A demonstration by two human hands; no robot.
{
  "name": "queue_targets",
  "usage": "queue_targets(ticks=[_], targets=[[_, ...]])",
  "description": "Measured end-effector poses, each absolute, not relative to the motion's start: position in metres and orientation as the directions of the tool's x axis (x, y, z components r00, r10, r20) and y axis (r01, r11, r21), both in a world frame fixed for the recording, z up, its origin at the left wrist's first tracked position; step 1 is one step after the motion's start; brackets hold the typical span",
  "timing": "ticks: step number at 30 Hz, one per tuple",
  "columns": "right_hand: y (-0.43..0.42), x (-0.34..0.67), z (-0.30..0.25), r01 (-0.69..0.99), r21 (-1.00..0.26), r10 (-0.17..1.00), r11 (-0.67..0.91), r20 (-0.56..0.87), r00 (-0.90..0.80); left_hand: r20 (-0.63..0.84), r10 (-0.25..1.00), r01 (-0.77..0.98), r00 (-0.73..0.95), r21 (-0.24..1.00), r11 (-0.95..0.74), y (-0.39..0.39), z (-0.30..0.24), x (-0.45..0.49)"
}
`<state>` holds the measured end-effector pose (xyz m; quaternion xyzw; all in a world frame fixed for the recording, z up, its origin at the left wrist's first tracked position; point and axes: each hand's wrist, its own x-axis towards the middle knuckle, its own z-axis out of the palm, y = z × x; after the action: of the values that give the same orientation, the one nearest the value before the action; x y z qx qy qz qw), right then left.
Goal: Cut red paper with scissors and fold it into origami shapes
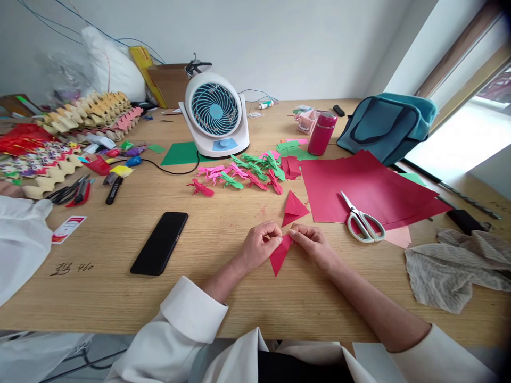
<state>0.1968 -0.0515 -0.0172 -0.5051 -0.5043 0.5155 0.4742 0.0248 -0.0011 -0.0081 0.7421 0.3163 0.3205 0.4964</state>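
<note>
Between my hands is a small folded piece of red paper (280, 257), its point hanging down toward me. My left hand (261, 243) pinches its upper left side, thumb against bent fingers. At the upper right corner, my right hand (313, 244) grips the same paper between thumb and forefinger. Just beyond them a second red paper triangle (294, 207) lies on the table. Farther back sit several folded paper figures (251, 169) in green, pink and red, beside small red paper pieces (291, 166).
White-handled scissors (365, 223) lie on large red sheets (371, 186) at the right. Behind stand a white fan (215, 114), a red flask (322, 133) and a blue bag (389, 127). A black phone (159, 243) lies left; a grey cloth (459, 266) lies right.
</note>
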Motion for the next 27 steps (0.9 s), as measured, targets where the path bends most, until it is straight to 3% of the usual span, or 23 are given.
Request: queue_targets(ticks=[4, 9, 17, 27], targets=[[-0.050, 0.197, -0.021, 0.022, -0.999, 0.999, -0.047, -0.047, 0.024, 0.158, 0.786, 0.155, 0.598, 0.939, -0.307, 0.000, -0.008, 0.023], [-0.047, 0.195, -0.025, -0.057, -0.998, 0.999, -0.031, -0.030, -0.021, 0.117, 0.806, 0.153, 0.580, 0.956, -0.250, -0.001, -0.008, 0.024], [-0.048, 0.199, -0.024, -0.090, -0.995, 0.982, 0.035, 0.017, 0.186, 0.036, 0.866, 0.052, 0.498, 0.996, -0.071, 0.005, -0.019, 0.024], [-0.046, 0.196, -0.029, -0.095, -0.996, 0.999, -0.003, -0.006, 0.039, 0.095, 0.866, 0.181, 0.492, 0.961, -0.208, 0.000, -0.017, 0.026]])
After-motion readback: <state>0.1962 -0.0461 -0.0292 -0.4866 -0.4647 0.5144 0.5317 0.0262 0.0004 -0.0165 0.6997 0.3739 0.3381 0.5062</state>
